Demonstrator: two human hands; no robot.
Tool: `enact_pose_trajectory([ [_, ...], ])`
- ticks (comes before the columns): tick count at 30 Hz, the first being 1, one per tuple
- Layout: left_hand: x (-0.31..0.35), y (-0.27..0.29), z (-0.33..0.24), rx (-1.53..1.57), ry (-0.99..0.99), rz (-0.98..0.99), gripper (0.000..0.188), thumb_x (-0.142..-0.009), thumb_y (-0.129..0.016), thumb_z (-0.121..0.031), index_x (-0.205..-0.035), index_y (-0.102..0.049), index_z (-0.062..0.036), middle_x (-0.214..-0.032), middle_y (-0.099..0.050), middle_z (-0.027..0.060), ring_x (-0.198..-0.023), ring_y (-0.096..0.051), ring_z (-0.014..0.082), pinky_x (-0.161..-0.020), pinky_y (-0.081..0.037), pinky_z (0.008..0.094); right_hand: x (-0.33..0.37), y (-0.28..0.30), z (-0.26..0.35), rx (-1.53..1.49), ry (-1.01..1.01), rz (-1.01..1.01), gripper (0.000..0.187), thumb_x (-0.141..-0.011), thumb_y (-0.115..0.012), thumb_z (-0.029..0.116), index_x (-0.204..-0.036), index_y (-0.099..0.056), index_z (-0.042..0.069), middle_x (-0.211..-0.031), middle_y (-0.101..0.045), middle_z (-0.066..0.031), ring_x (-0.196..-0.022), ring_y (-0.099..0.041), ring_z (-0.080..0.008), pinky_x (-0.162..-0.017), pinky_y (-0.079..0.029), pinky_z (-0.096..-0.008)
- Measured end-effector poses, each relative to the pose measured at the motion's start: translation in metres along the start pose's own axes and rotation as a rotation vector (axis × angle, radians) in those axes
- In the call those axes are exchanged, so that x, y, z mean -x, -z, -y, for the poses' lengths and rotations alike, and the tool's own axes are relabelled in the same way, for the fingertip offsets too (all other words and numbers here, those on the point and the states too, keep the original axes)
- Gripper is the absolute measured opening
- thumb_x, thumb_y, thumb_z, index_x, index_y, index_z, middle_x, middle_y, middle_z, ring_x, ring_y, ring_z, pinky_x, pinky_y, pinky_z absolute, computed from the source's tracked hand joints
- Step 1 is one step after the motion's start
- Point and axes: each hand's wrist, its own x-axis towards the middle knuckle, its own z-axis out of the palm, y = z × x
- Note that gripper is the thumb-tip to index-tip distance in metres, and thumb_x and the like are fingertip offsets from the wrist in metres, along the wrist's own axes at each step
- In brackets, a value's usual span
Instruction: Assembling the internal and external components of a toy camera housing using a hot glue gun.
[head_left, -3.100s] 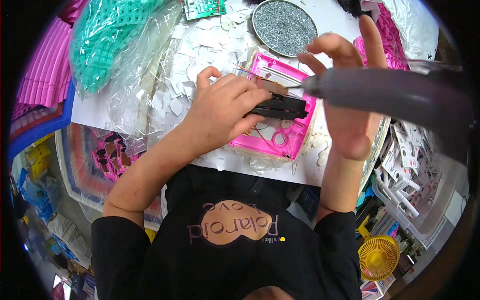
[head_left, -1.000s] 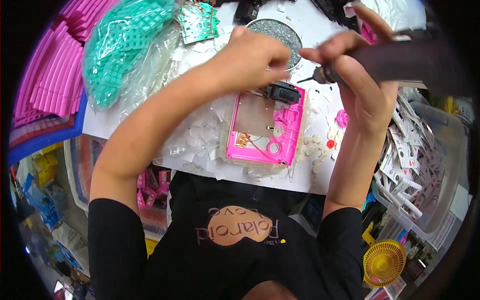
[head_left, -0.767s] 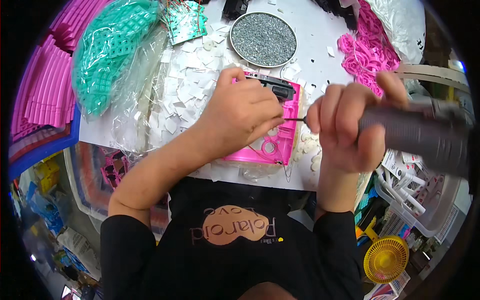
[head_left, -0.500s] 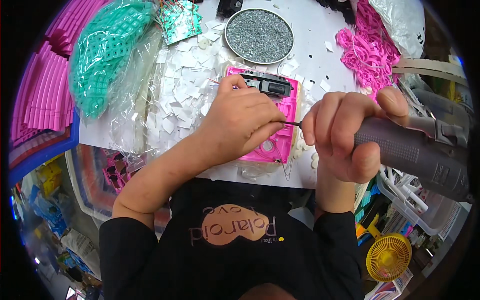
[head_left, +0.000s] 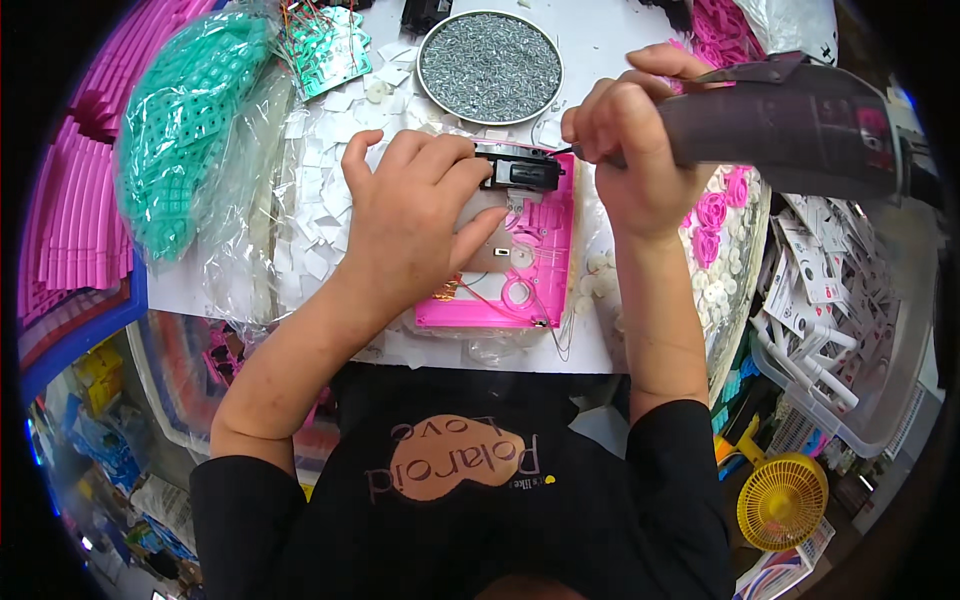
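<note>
A pink plastic case (head_left: 470,319) lies on the table with a black module (head_left: 528,173) at its far edge. My left hand (head_left: 412,200) leans over the case's left side with its fingers spread; its fingertips touch the module's left end. In my right hand (head_left: 635,135) is a dark grey electric screwdriver (head_left: 785,128), held sideways. Its thin bit reaches the right end of the module. Thin wires and a pink ring lie inside the case. My left hand covers the case's left part.
A round dish (head_left: 490,123) of small silver screws stands just beyond the case. White paper squares (head_left: 312,215) are scattered at the left, by bagged green parts (head_left: 190,140). Green circuit boards (head_left: 325,55) lie behind them. Pink rings (head_left: 710,210) and white discs lie at the right.
My right hand has moved the screwdriver away from me, its bit going from the case's middle to the module's right end. My left hand has shifted left and spread its fingers.
</note>
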Motion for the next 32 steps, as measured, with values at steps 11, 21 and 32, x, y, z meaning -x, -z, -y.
enact_pose_trajectory([
  [11,-0.012,-0.002,0.005,0.035,0.073,0.082,0.040,-0.081,-0.079,-0.025,-0.115,-0.066,-0.0096,-0.117,-0.062,0.0062,-0.115,-0.057,0.0260,-0.106,-0.029,0.0487,-0.005,-0.007,0.000,0.291,-0.102,0.159,0.021,-0.089,-0.066,-0.004,-0.105,-0.052,0.000,-0.066,-0.055,-0.0081,-0.051,-0.052,-0.0162,-0.055,-0.053,-0.0351],
  [21,0.021,0.121,0.012,0.271,0.031,0.057,0.061,-0.074,-0.076,-0.001,-0.132,-0.057,0.0021,-0.127,-0.063,0.0191,-0.115,-0.065,0.0323,-0.102,-0.050,0.0399,-0.032,0.085,0.085,0.309,-0.272,0.068,0.047,-0.090,-0.072,0.033,-0.124,-0.057,0.003,-0.097,-0.067,-0.0101,-0.089,-0.063,-0.0168,-0.080,-0.049,-0.0351],
  [32,0.337,0.242,0.182,-0.083,1.131,0.949,0.064,-0.068,-0.069,0.003,-0.131,-0.061,-0.0045,-0.137,-0.062,0.0232,-0.125,-0.061,0.0349,-0.106,-0.046,0.0389,0.060,0.158,0.063,1.563,-0.329,0.559,0.025,-0.081,-0.073,0.006,-0.105,-0.076,0.009,-0.108,-0.069,-0.0116,-0.102,-0.067,-0.0229,-0.086,-0.054,-0.0393],
])
